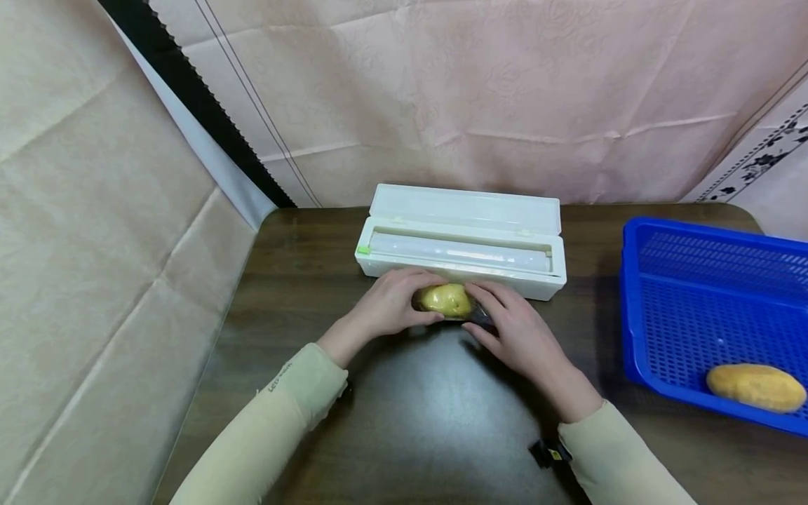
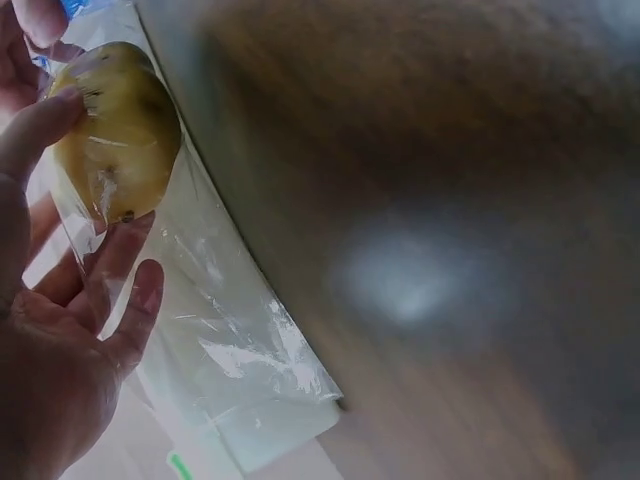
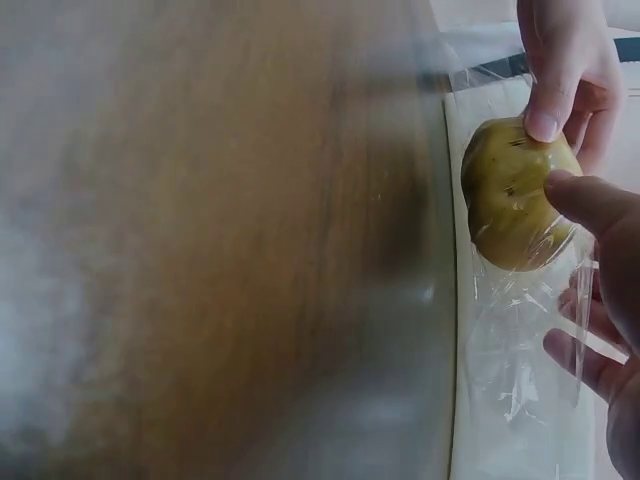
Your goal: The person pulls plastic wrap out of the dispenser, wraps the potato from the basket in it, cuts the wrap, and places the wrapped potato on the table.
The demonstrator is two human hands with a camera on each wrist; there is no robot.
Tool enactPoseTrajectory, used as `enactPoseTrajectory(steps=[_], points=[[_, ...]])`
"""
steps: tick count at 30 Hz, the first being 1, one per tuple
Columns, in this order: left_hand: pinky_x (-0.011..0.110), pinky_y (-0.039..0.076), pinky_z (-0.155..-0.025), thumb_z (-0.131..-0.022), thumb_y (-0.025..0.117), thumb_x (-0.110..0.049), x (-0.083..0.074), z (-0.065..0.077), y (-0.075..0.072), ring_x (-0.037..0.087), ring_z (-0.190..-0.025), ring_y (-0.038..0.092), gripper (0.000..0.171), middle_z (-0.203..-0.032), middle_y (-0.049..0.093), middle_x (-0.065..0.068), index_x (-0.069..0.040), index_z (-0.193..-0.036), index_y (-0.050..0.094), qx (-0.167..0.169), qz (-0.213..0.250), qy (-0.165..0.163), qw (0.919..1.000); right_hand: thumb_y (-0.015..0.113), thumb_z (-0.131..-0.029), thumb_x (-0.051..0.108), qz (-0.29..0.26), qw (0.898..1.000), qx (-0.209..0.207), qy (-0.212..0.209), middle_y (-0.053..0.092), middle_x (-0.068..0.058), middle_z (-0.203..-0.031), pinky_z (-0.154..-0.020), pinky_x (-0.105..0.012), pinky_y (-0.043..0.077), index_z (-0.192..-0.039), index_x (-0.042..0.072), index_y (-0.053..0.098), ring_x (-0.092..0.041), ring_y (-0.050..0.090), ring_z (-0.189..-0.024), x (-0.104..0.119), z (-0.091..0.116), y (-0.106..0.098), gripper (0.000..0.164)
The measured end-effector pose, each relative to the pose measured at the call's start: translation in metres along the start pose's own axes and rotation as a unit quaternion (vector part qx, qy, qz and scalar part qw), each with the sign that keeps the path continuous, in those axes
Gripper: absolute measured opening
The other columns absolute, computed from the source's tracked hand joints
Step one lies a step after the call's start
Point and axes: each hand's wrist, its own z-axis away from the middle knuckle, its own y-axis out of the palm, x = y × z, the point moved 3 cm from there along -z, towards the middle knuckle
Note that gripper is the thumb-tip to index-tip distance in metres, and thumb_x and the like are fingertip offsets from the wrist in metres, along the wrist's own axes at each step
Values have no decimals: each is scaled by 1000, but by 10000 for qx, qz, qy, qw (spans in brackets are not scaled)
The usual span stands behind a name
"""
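Note:
A yellow potato [image 1: 447,300] wrapped in clear cling film [image 2: 240,350] is held between both hands, just in front of the white dispenser box [image 1: 536,286]. My left hand [image 1: 399,303] grips one end, thumb on the near side and fingers round the far side. From the other end my right hand [image 1: 519,330] holds it, its thumb [image 3: 580,195] pressing the wrapped skin. Loose film trails past the potato toward the right fingers and shines in both wrist views. Inside the box, its lid [image 1: 463,208] raised, lies a roll of film [image 1: 461,251].
On the right of the brown table [image 1: 404,435] stands a blue plastic basket [image 1: 633,308], with another potato [image 1: 757,387] at its near side. A pale patterned cloth [image 1: 480,91] hangs behind the table, and more cloth [image 1: 113,280] runs along its left edge.

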Motion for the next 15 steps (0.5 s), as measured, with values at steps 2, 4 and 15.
enactPoseTrajectory(steps=[2,4,15], points=[[41,52,-107,-91,88,-37,-1,-1,-2,21,-124,68,53,-133,72,4,-13,-137,72,37,-30,1,10000,91,-87,20,62,9997,-87,-228,62,-20,-139,-100,-56,54,-148,2,59,-40,63,-123,3,0,-1,71],[40,52,-106,-91,87,-36,-2,-2,-4,21,-123,68,53,-133,73,4,-12,-136,73,41,-35,21,10000,92,-86,20,136,9989,-146,-433,61,-20,-140,-100,-56,54,-150,3,57,-40,62,-124,5,-1,0,75],[37,53,-91,-91,87,-33,-6,-5,-9,12,-102,66,53,-126,74,-3,-17,-139,71,2,206,-11,9998,96,-80,13,149,9991,-132,-386,58,-22,-139,-103,-55,53,-147,3,54,-41,61,-124,5,-14,14,79]])
